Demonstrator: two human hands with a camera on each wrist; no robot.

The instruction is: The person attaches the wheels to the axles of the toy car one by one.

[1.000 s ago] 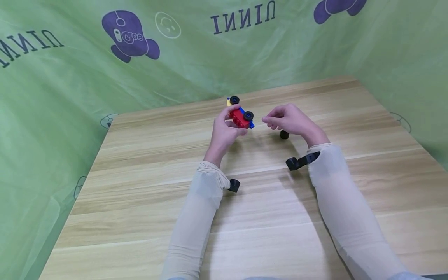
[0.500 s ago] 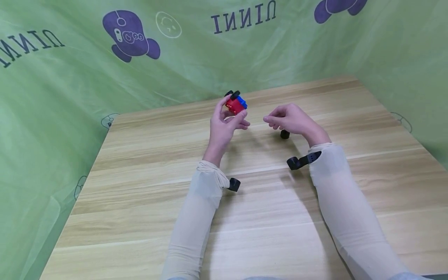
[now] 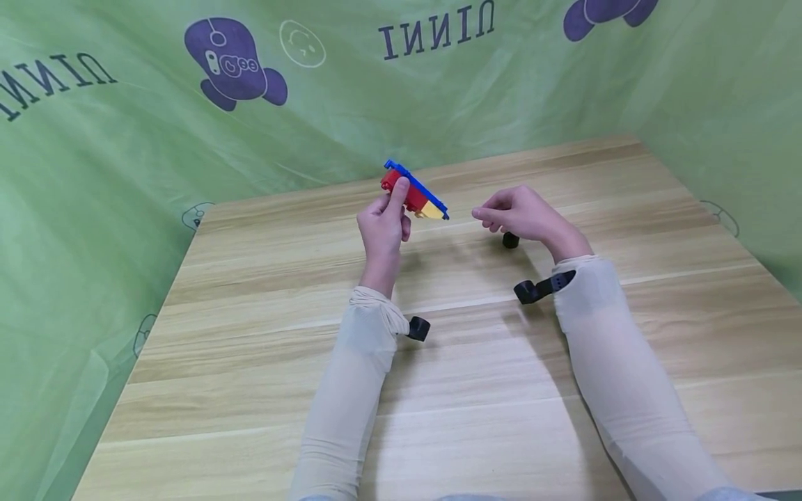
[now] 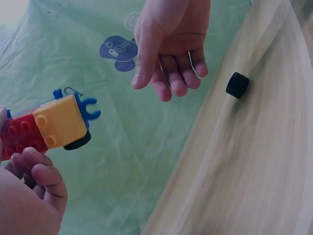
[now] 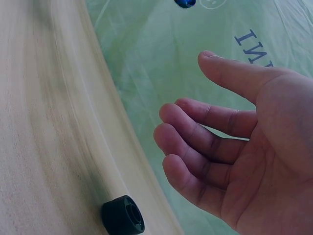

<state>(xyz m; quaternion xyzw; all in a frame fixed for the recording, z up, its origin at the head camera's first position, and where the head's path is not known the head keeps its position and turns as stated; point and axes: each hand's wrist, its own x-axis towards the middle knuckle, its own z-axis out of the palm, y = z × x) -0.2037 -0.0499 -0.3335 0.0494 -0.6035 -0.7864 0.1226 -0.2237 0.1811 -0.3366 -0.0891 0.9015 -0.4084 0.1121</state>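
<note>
My left hand (image 3: 383, 229) grips a toy car (image 3: 415, 198) of building blocks above the table's far part. Its red blocks and yellow end block sit along a blue base, tilted with the yellow end toward the lower right. In the left wrist view a black wheel (image 4: 78, 141) shows beside the yellow block, and a blue hook sticks out at that end. To the right, apart from the car, my right hand (image 3: 523, 216) hovers with loosely bent fingers and holds nothing. A loose black wheel (image 5: 122, 216) lies on the table, below the right hand.
The wood-grain table (image 3: 250, 334) reaches back to a green printed curtain (image 3: 351, 118), which also hangs along both sides. Black wrist cameras stick out from the left sleeve (image 3: 351, 390) and the right sleeve (image 3: 620, 362).
My left hand has turned the toy car over, so its yellow end now faces right and the blue base lies uppermost. The right hand and the loose wheel have stayed in place.
</note>
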